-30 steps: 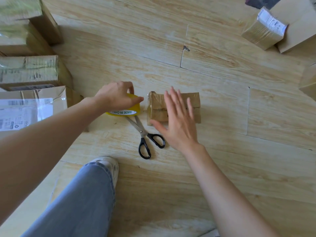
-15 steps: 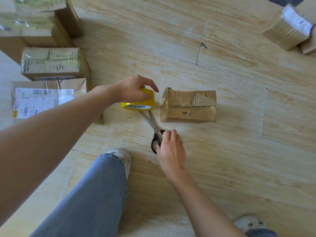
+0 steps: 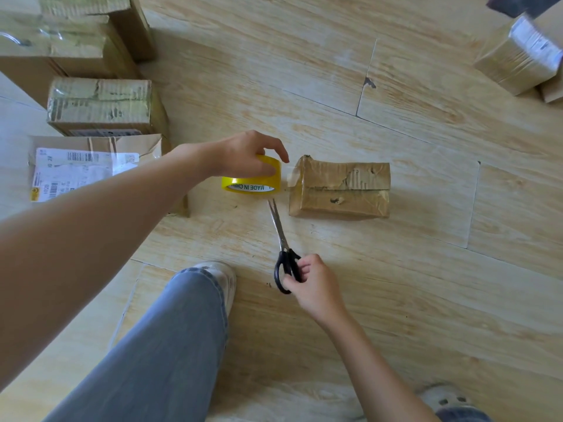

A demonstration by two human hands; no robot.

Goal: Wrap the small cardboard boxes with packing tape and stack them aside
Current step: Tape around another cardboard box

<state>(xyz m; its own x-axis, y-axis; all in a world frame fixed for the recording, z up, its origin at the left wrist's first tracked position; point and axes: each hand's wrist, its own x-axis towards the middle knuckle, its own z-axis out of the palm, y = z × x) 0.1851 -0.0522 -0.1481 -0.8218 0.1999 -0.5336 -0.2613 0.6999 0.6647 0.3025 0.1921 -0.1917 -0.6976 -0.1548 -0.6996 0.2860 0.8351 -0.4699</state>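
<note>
Tape roll (image 3: 254, 180) & scissors (image 3: 283, 248) in hand, box (image 3: 339, 187) on floor (image 3: 396, 284).
L hand (image 3: 243, 155) curls over yellow roll, just left of the taped small box; R hand (image 3: 313, 283) pinches the black scissor handles, blades w/ tips near the roll. Wrapped boxes (image 3: 100, 105) stacked far left; more boxes (image 3: 518, 56) top right.

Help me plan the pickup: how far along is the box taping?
Done: several taped boxes sit grouped at far left. In hand: the middle box looks tape-covered; the left hand holds the yellow tape roll beside it, and the right hand grips the scissors, likely to cut. Left: cutting the tape and moving this box aside. Whether the box at upper right needs tape is unclear.
</note>
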